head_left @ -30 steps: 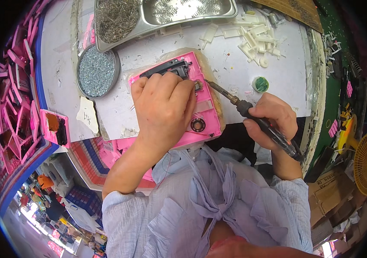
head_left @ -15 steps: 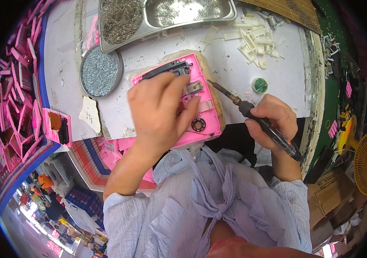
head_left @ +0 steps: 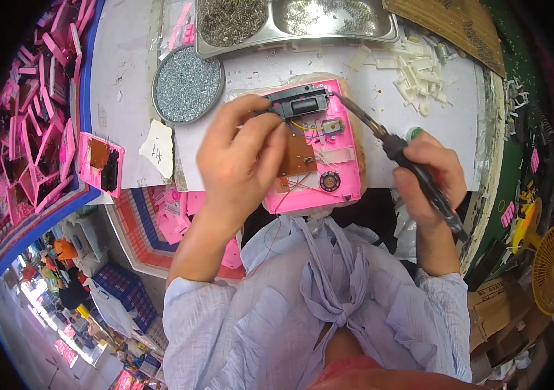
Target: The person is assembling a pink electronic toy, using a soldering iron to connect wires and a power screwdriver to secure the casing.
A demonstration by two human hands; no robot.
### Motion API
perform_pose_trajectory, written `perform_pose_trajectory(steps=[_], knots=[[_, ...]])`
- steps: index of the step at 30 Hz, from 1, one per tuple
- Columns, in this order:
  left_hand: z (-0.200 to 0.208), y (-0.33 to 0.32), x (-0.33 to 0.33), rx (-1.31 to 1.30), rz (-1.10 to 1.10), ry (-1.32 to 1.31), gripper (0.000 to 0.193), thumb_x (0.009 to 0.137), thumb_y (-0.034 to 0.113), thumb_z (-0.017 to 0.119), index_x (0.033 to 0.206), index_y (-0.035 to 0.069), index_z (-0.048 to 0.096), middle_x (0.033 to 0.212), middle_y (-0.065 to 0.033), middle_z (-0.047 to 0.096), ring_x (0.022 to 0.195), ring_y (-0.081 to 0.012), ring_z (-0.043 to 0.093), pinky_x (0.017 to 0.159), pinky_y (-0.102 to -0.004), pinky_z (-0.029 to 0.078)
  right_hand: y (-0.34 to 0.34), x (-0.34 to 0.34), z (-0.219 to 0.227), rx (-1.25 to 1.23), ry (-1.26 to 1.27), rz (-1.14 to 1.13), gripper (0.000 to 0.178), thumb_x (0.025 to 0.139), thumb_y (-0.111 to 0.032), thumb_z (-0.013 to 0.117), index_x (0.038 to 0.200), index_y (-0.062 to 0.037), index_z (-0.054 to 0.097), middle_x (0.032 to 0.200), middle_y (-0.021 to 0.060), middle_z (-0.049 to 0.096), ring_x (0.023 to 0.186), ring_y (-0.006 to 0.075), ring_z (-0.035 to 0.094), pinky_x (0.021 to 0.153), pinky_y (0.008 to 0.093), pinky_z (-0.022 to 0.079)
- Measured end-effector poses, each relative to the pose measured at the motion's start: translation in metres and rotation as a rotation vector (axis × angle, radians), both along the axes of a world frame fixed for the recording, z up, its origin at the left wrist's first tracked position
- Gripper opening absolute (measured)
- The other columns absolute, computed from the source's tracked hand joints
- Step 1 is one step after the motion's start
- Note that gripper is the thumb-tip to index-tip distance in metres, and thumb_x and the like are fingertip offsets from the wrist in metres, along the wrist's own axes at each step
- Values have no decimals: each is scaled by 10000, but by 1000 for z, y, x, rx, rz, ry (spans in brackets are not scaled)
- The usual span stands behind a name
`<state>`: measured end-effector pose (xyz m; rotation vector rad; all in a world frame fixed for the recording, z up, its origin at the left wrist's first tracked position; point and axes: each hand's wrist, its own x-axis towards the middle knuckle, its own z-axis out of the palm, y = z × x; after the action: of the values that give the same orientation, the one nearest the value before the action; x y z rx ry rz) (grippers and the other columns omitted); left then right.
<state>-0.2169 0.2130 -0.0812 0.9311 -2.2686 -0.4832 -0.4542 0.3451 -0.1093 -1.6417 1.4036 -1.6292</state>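
Observation:
A pink plastic casing (head_left: 348, 140) lies face down in front of me, its inside showing. Inside are a black plastic mechanism (head_left: 300, 107) along the far edge, a brown circuit board (head_left: 298, 155), thin wires and a small round speaker (head_left: 330, 181). My right hand (head_left: 434, 172) grips a soldering iron (head_left: 420, 175) by its black handle. The iron's bent tip is at the right end of the black mechanism. Over the casing's left side, my left hand (head_left: 239, 159) has its fingers curled together at the mechanism's left end; what they pinch is hidden.
A round dish of small metal screws (head_left: 188, 84) and a steel tray of springs (head_left: 329, 40) stand beyond the casing. White plastic parts (head_left: 420, 75) lie at far right, a small green-filled pot (head_left: 415, 133) behind my right hand. Pink casings (head_left: 37, 123) fill a crate at left.
The view has shifted, so the bench appears further right. My left hand has drawn back leftward, uncovering the mechanism and board. The iron's tip has come to the mechanism's right end.

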Motion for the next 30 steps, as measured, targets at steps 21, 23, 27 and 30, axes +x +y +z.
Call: perform_pose_trajectory(steps=[21, 23, 27, 30], knots=[[-22, -7, 2, 578, -11, 258, 85, 874, 20, 742, 955, -1, 729, 844, -72, 683, 698, -102, 623, 624, -245, 498, -85, 67, -1, 118, -93, -41, 444, 830, 61, 711, 1246, -70, 629, 1054, 108, 682, 869, 226, 698, 757, 304, 554], [-24, -7, 3, 576, -16, 273, 77, 867, 19, 742, 940, 1, 727, 878, -76, 653, 685, -114, 599, 617, -259, 487, -83, 67, -2, 105, -67, -58, 463, 823, 67, 714, 1254, -76, 623, 1057, 108, 679, 863, 235, 692, 746, 302, 553], [-21, -6, 3, 530, 9, 208, 61, 843, 14, 741, 894, 5, 710, 959, -75, 574, 693, -128, 566, 622, -278, 480, -80, 69, -6, 61, 50, -65, 507, 805, 52, 726, 1272, -110, 614, 1042, 92, 669, 881, 256, 679, 789, 338, 547], [-21, -5, 2, 454, 13, 142, 80, 803, 8, 747, 865, 9, 697, 974, -85, 543, 721, -155, 576, 637, -290, 487, -68, 65, -11, -1, 334, -82, 522, 789, -5, 747, 1274, -145, 613, 1035, 70, 666, 919, 253, 676, 903, 422, 510]])
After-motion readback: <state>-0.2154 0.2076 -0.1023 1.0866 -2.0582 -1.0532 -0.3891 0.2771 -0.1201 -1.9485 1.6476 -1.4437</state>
